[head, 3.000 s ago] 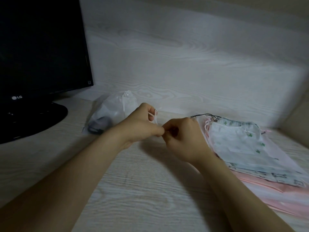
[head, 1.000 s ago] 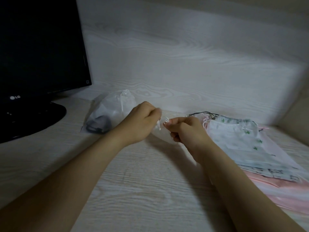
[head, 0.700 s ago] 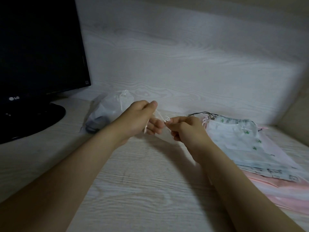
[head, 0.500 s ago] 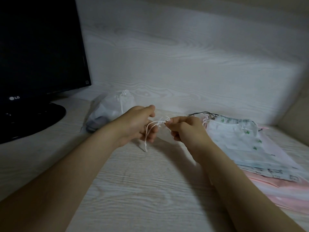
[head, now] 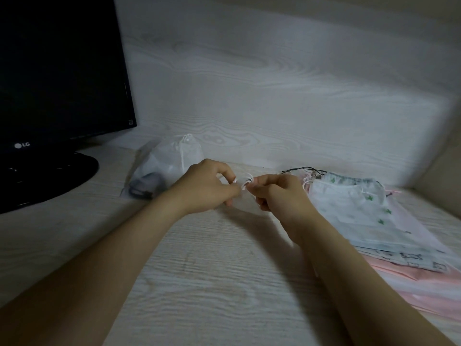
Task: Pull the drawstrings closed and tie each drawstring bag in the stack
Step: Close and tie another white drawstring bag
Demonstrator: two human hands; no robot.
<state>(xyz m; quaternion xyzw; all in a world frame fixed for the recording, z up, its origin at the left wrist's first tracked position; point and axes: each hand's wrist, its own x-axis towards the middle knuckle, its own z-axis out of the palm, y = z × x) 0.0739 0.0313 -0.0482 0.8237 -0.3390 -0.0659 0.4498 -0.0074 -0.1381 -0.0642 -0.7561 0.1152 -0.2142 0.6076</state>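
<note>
The left hand (head: 207, 188) and the right hand (head: 279, 196) both pinch the white drawstring (head: 245, 182) between them. The stack of bags (head: 361, 216) lies at 3 o'clock.

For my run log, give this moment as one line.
left hand pinches drawstring | right hand pinches drawstring | bag stack lies right

- We count two hands: one left hand (head: 207, 186), one right hand (head: 279, 196).
- We see one white drawstring (head: 245, 182), one closed bag (head: 169, 161) and one monitor (head: 57, 71).
- We cannot count the stack (head: 349, 208) of bags exactly.
</note>
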